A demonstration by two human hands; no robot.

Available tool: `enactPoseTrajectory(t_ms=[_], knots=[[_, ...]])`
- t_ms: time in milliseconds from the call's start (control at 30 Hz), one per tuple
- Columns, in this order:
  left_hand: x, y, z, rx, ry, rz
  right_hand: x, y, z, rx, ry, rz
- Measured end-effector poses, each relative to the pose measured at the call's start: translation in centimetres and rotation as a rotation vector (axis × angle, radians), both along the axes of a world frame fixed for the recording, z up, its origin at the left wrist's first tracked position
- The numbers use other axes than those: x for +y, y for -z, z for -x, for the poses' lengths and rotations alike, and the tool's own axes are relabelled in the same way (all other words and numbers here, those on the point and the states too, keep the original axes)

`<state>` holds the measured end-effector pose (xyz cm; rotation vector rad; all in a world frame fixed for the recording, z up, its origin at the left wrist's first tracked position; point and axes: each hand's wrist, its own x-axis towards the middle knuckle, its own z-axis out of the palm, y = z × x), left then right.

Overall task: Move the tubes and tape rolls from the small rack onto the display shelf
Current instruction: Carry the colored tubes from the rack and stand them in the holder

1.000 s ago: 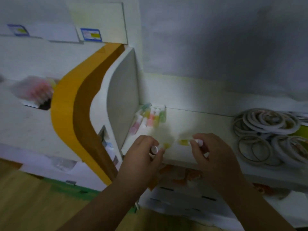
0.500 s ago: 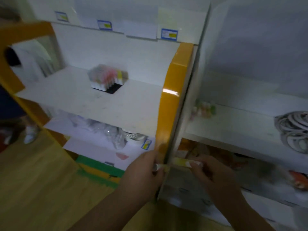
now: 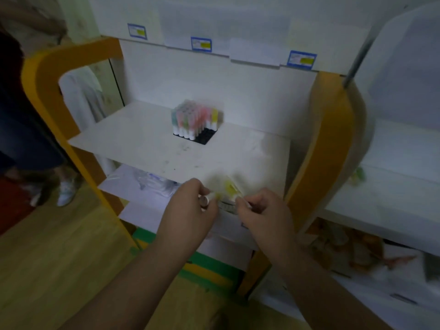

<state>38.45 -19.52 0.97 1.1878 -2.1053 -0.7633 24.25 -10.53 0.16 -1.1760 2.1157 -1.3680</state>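
Observation:
A black holder (image 3: 205, 138) packed with several coloured tubes (image 3: 195, 117) stands upright in the middle of the small rack's white shelf (image 3: 133, 144). My left hand (image 3: 190, 210) is closed around a white-capped tube below that shelf's front edge. Beside it, my right hand (image 3: 266, 213) pinches a yellow tube (image 3: 230, 188), which is blurred. Both hands hover in front of the rack, close together. On the display shelf (image 3: 390, 186) at the right, a few coloured tubes (image 3: 358, 176) lie near its left wall, blurred.
The rack has orange side frames (image 3: 319, 167) and a lower shelf with clear plastic bags (image 3: 157, 184). Price labels (image 3: 201, 44) line the board above. A person's legs and white shoes (image 3: 65, 189) stand at the left on the wooden floor. Packets fill the display unit's lower shelf (image 3: 357, 244).
The view has swung left from the display shelf to the small rack. Both hands, each still holding a tube, now sit in front of the rack's shelf edge.

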Motion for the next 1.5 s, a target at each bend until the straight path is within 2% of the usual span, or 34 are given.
enactPoseTrajectory(t_ms=[200,300,567,667,733,867,1033,1133,1300,1500], knots=[[-7.6,-0.7,2.7,0.003,-0.047,-0.069,-7.7,-0.2,1.0,-0.339,0.081,0.044],[-11.1,-1.2,4.0,0.029,-0.090,-0.197,-10.7,-0.8,2.3,-0.465,0.147,0.038],[-16.7,-2.3,7.2,0.350,-0.082,-0.810,-15.3,-0.9,4.5,-0.570,0.225,0.129],[-18.5,-2.7,8.2,0.443,0.028,-0.924,-16.7,-0.6,5.0,-0.531,0.248,0.153],[-19.6,-2.8,8.5,0.391,0.148,-0.937,-17.6,-0.4,5.4,-0.488,0.277,0.160],[-22.1,-3.4,8.8,0.209,0.399,-0.801,-19.6,-0.5,5.9,-0.439,0.297,0.155],[-26.5,-4.1,9.1,0.119,0.533,-0.435,-22.9,-0.6,6.1,-0.400,0.284,0.090],[-29.4,-4.9,8.8,0.091,0.581,-0.210,-25.0,-0.7,6.0,-0.317,0.316,0.068],[-33.7,-5.3,10.0,-0.040,0.570,0.048,-28.5,-0.2,6.3,-0.189,0.352,0.045],[-35.6,-4.2,11.7,-0.044,0.612,0.185,-31.2,1.5,7.0,-0.120,0.403,0.058]])
